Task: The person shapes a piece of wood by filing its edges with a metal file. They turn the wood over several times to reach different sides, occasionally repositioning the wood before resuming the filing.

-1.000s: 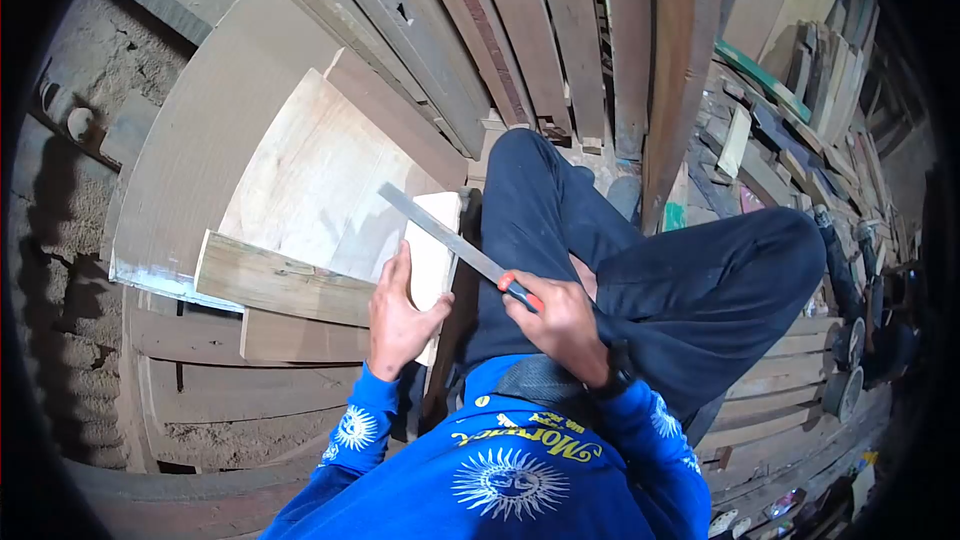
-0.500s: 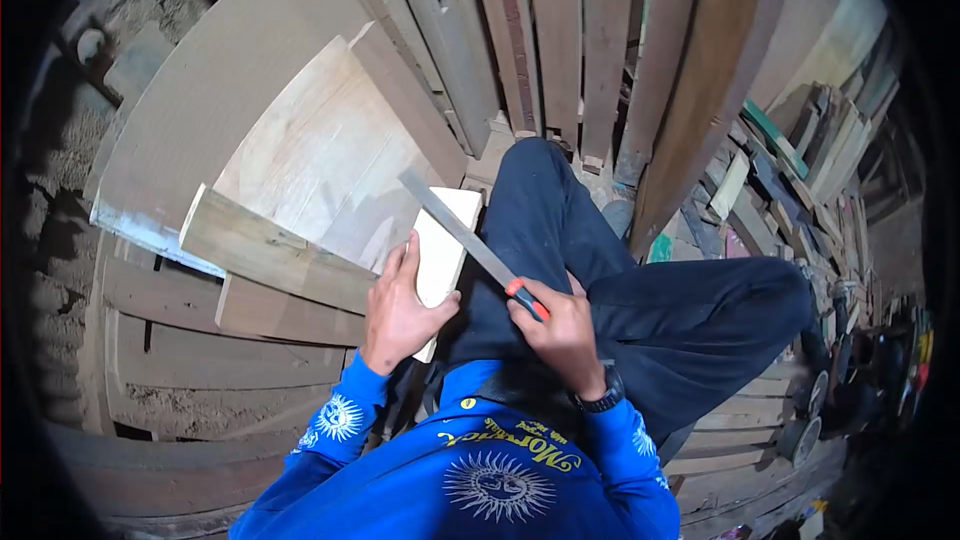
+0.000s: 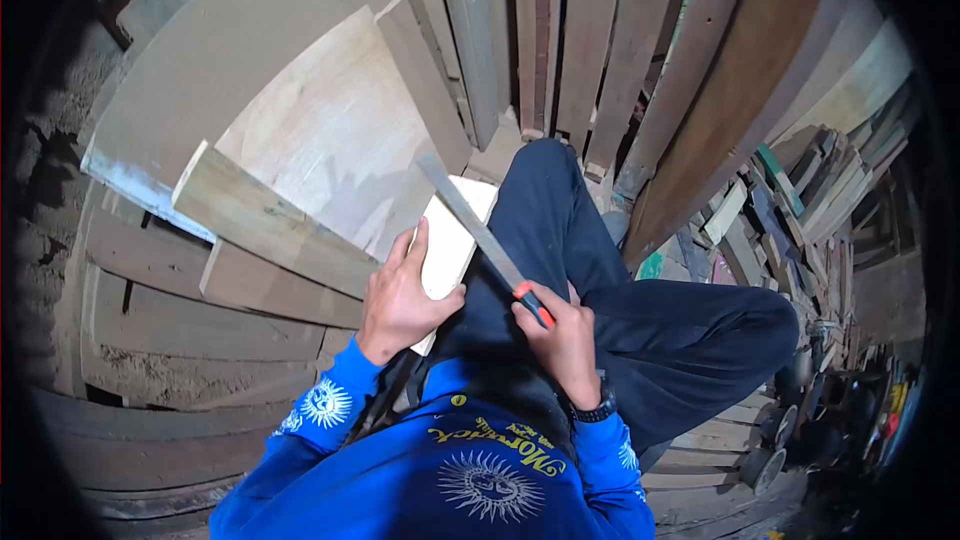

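My left hand (image 3: pixel 405 295) is wrapped round a pale wooden block (image 3: pixel 452 252), with the thumb on its near side and the fingers along its left edge. The block leans by my thigh. In my right hand (image 3: pixel 562 335) is a file (image 3: pixel 475 227) with a red and black handle, fingers closed round the grip. The flat grey blade slants up to the left, and its far part lies across the top of the block. Whether the blade touches the block all along cannot be made out.
A light plywood panel (image 3: pixel 330 120) with wooden strips (image 3: pixel 270 225) lies to the left. Long planks (image 3: pixel 590 40) lean ahead of my knees. Piled wood offcuts (image 3: pixel 780 200) lie at the right, with round metal items (image 3: pixel 765 470) lower right.
The camera view has shifted slightly. The file stays across the block, a little further along toward its far right edge. Both hands keep their hold.
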